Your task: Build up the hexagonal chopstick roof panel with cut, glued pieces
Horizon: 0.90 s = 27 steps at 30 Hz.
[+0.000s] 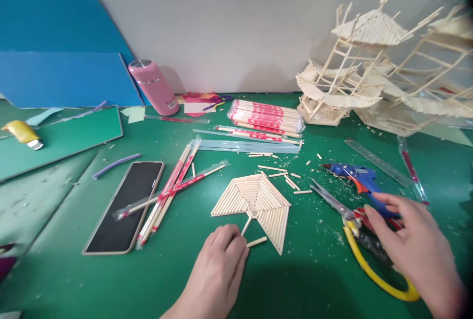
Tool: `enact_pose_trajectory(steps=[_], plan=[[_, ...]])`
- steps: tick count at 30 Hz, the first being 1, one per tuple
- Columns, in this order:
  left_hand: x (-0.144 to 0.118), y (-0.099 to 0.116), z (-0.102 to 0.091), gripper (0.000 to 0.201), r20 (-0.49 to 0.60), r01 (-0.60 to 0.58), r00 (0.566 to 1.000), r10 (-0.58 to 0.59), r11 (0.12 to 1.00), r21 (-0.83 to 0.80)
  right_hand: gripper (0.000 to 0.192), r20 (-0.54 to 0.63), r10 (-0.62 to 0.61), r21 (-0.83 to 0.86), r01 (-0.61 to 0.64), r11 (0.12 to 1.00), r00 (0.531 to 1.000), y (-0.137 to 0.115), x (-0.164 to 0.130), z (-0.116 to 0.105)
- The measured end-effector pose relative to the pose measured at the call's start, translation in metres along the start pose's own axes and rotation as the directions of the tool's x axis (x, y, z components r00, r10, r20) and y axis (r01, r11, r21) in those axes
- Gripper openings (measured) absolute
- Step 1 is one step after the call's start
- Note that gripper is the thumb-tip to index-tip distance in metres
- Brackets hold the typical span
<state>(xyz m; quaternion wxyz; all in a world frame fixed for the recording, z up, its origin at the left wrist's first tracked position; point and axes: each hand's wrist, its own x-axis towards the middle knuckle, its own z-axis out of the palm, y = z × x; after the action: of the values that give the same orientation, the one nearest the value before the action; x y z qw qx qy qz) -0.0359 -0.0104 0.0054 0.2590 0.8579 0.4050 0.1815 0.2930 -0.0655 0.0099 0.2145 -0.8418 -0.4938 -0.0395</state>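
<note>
My left hand [220, 262] is closed, fingers pinched on a short wooden stick [257, 241] poking out to its right. Just beyond lies a fan-shaped panel [254, 192] made of wooden sticks in wedge sections, with a gap on the side facing me. One thin stick [246, 225] runs from its centre toward my left hand. On the right, my right hand [416, 240] has its thumb and forefinger apart around the handle of a blue glue gun [356, 175]. Under and beside that hand lie yellow-handled scissors [334, 201], blades pointing away to the left.
Cut stick bits [291, 181] litter the table. Left are a phone [127, 206] and wrapped sticks [172, 188]. Along the back stand a pink bottle [155, 87], a stick bundle [266, 114] and stick-built pavilion models [362, 63]. A clear ruler [379, 161] lies right.
</note>
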Motion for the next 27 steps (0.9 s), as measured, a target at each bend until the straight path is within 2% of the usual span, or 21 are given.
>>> enact_pose_trajectory(steps=[4, 11, 20, 23, 27], plan=[[-0.002, 0.000, 0.002, 0.022, -0.002, -0.010, 1.000, 0.010, 1.000, -0.005, 0.034, -0.056, -0.020, -0.116, 0.014, 0.993, 0.998, 0.009, 0.008, -0.002], [0.002, 0.004, -0.002, 0.021, -0.008, -0.040, 0.999, 0.040, 0.999, -0.010, 0.034, 0.092, 0.090, -0.048, -0.086, 0.995, 0.992, 0.013, 0.014, -0.001], [0.009, 0.002, -0.006, 0.020, -0.044, -0.048, 0.998, 0.047, 0.999, -0.022, 0.034, 0.075, 0.077, -0.054, -0.073, 0.996, 0.994, 0.018, 0.013, 0.004], [0.014, 0.005, -0.011, 0.021, -0.014, -0.039, 0.999, 0.039, 0.998, -0.055, 0.035, 0.042, 0.038, -0.050, -0.036, 0.998, 0.998, 0.019, 0.013, 0.005], [0.019, 0.007, -0.012, 0.019, -0.017, -0.027, 1.000, 0.025, 0.987, -0.161, 0.038, -0.099, -0.039, -0.028, 0.036, 0.999, 0.994, 0.012, 0.008, 0.004]])
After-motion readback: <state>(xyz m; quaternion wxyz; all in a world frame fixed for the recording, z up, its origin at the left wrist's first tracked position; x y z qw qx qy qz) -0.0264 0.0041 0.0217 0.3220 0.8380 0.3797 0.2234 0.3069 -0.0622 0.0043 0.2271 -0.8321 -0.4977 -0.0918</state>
